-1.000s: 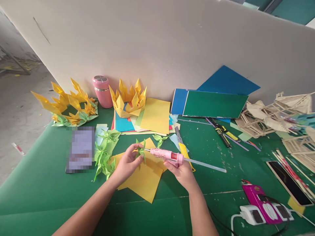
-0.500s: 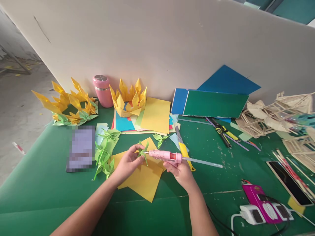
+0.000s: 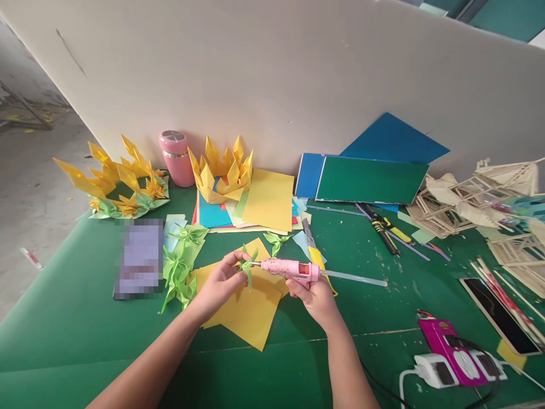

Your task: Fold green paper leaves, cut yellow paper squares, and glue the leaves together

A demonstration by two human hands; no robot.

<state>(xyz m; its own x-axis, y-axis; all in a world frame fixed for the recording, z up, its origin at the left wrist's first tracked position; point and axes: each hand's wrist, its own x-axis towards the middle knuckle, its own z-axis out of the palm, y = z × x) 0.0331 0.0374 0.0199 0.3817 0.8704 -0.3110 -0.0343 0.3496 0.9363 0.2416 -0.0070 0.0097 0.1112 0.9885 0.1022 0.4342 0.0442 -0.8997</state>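
Observation:
Between the fingers of my left hand (image 3: 223,281) is a green folded paper flower (image 3: 247,264). My right hand (image 3: 314,292) is wrapped round a pink hot glue gun (image 3: 289,268), whose metal nozzle points left and reaches the flower; I cannot tell if it touches. A clear glue stick (image 3: 355,277) juts from the gun's rear. Below my hands lie yellow paper sheets (image 3: 251,315). More green paper flowers (image 3: 181,272) are clustered left of my left hand, and a single green flower (image 3: 276,242) lies beyond the gun. A yellow utility knife (image 3: 315,258) is partly hidden behind my right hand.
Two yellow paper crowns (image 3: 225,176) stand at the back, one on stacked coloured paper. A pink thermos (image 3: 176,159) is beside them. Rightward are pliers (image 3: 383,230), stick-built models (image 3: 451,199), a phone (image 3: 500,315) and a magenta power strip (image 3: 455,352) with plugs and cables.
My right hand and the glue gun have shifted slightly to the right. The green flower has turned a little in my left fingers.

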